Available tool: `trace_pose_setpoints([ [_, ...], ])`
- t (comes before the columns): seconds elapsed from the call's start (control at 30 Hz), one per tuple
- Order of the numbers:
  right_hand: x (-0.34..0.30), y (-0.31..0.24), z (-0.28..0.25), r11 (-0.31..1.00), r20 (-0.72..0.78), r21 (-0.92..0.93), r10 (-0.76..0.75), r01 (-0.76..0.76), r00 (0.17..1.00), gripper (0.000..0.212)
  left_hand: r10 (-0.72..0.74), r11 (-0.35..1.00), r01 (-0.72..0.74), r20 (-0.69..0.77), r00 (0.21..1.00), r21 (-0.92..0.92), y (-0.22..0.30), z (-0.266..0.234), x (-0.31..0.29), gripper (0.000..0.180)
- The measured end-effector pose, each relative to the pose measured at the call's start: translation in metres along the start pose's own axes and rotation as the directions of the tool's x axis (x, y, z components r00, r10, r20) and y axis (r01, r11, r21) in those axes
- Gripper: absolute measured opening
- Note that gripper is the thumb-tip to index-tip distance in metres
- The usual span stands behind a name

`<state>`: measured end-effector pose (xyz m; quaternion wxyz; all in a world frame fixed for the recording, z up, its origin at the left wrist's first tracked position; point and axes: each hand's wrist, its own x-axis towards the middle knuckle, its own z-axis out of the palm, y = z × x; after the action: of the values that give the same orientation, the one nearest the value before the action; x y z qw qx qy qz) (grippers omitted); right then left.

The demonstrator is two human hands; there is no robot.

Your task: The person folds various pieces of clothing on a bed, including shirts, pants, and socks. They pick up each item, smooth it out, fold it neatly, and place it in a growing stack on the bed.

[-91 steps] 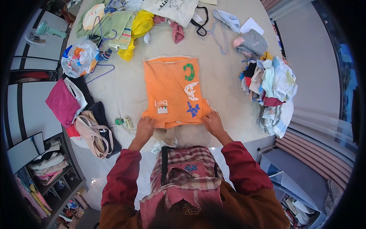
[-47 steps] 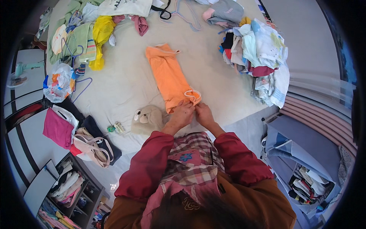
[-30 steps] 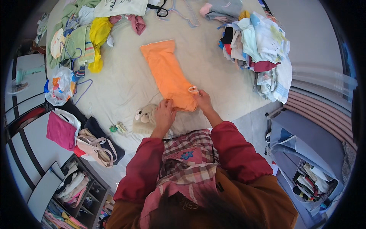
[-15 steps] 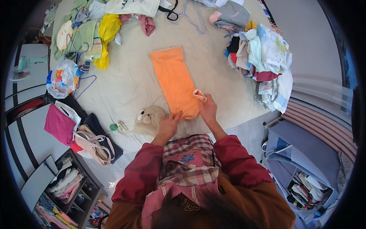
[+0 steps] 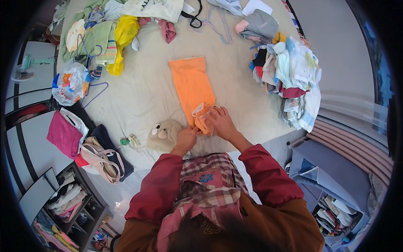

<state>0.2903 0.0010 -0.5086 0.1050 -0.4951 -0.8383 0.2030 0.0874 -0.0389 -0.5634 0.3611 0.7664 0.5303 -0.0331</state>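
Note:
An orange garment (image 5: 191, 80), folded into a long narrow strip, lies on the bed in front of me. At its near end a sleeve-like part with a pale edge is turned over onto the strip. My left hand (image 5: 186, 138) pinches the near edge of the cloth between thumb and fingers. Over the turned part rests my right hand (image 5: 223, 122), its fingers apart on the fabric. Close by my left hand sits a beige knitted hat (image 5: 161, 142) with an animal face.
A stack of folded clothes (image 5: 289, 75) stands on the right of the bed (image 5: 142, 92). Yellow cloth (image 5: 125, 33), hangers and a plastic bag (image 5: 70, 84) lie left. Bags (image 5: 105, 159) sit at the left edge. A blue-grey storage box (image 5: 336, 168) stands right.
My right hand has carried the sleeve-like part leftward onto the orange strip and its fingers have spread. My left hand has shifted slightly right and now pinches the near edge.

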Motion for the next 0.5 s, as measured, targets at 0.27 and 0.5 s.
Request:
trace_pose_setpoints([
  [0.27, 0.018, 0.035, 0.016, 0.982, 0.005, 0.145, -0.127, 0.125, 0.992, 0.026, 0.034, 0.311, 0.493, 0.527, 0.849, -0.813, -0.018, -0.084, 0.024, 0.017],
  [0.5, 0.141, 0.109, 0.0, 0.604, 0.059, 0.74, 0.377, -0.294, 0.924, 0.03, -0.179, 0.021, 0.035, 0.03, 0.983, -0.999, -0.058, -0.215, 0.11, 0.017],
])
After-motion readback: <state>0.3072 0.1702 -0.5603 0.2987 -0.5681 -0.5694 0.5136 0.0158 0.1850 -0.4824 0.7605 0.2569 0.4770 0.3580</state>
